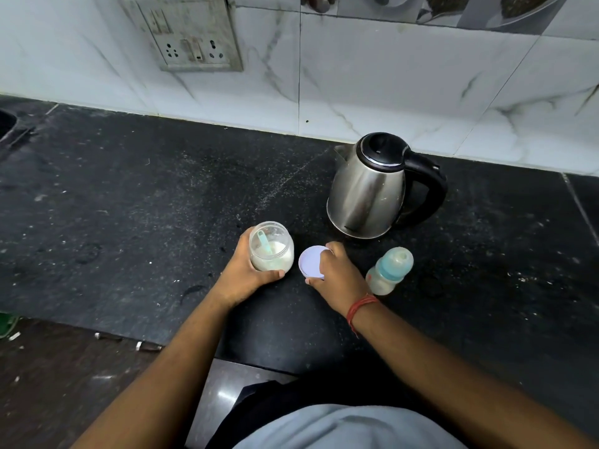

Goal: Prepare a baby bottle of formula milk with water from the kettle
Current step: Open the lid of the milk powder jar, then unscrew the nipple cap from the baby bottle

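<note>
A clear plastic jar (271, 246) of white formula powder stands uncapped on the black counter, a pale blue scoop (263, 242) inside it. My left hand (248, 273) is wrapped around the jar. Just right of the jar, my right hand (335, 273) grips its white lid (310, 263) low over the counter. A baby bottle (389, 270) with a teal collar and clear cap stands to the right of that hand, holding some white content at its base. The steel kettle (369, 186) with black lid and handle stands behind, lid closed.
The black stone counter (146, 205) runs to a white tiled wall with a socket panel (191, 40) at the back left. A sink edge (6, 123) shows at far left. The counter's front edge (113, 332) drops to a dark floor at lower left.
</note>
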Motion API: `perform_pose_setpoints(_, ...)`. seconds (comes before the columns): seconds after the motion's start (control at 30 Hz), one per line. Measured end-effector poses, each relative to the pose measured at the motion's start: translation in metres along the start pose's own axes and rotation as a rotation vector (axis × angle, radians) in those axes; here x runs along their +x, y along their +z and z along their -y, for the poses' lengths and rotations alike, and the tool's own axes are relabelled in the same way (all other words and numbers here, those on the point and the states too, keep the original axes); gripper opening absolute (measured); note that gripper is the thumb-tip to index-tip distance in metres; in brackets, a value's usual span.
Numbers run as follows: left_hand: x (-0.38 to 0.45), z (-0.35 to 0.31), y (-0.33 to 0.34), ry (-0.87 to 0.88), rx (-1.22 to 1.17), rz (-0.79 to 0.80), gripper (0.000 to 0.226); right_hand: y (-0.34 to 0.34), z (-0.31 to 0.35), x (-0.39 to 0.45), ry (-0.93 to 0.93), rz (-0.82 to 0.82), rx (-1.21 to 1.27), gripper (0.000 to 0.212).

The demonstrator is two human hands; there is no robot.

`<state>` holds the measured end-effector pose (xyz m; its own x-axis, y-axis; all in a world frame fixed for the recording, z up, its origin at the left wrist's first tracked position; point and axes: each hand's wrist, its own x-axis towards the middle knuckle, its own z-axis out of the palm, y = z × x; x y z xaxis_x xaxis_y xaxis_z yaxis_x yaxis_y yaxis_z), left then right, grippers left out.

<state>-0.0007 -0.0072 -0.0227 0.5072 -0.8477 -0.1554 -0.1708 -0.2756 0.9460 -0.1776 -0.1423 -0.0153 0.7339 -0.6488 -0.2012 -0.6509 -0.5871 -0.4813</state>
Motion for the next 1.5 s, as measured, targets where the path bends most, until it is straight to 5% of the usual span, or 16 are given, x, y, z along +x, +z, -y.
perform_pose_setpoints(0.2, -0.004, 0.001, -0.003, -0.006, 0.036, 0.026, 0.108, -0.001, -0.002, 0.000, -0.036, -0.007, -0.107, 0.078)
perform_pose_setpoints(0.33, -0.010, -0.007, -0.012, -0.020, -0.008, -0.010, 0.127, -0.015, 0.006, 0.000, -0.119, -0.085, -0.101, 0.074)
perform_pose_setpoints(0.57, -0.009, -0.059, -0.026, 0.180, -0.038, -0.220, 0.083, -0.059, 0.024, -0.008, -0.280, -0.359, 0.002, 0.049)
perform_pose_setpoints(0.83, 0.008, -0.106, 0.023, 0.344, 0.106, 0.089, 0.083, -0.119, -0.010, -0.025, -0.247, -0.537, 0.054, 0.028)
perform_pose_setpoints(1.13, 0.010, -0.089, 0.100, 0.209, 0.185, 0.380, 0.089, -0.118, -0.073, -0.053, -0.045, -0.332, 0.241, 0.037)
perform_pose_setpoints(1.3, 0.019, -0.091, 0.139, 0.215, 0.298, 0.477, 0.091, -0.117, -0.083, -0.064, -0.013, -0.148, 0.112, 0.055)
perform_pose_setpoints(1.5, 0.019, -0.085, 0.168, 0.135, 0.192, 0.407, 0.056, -0.116, -0.083, -0.065, 0.007, -0.199, 0.166, 0.043)
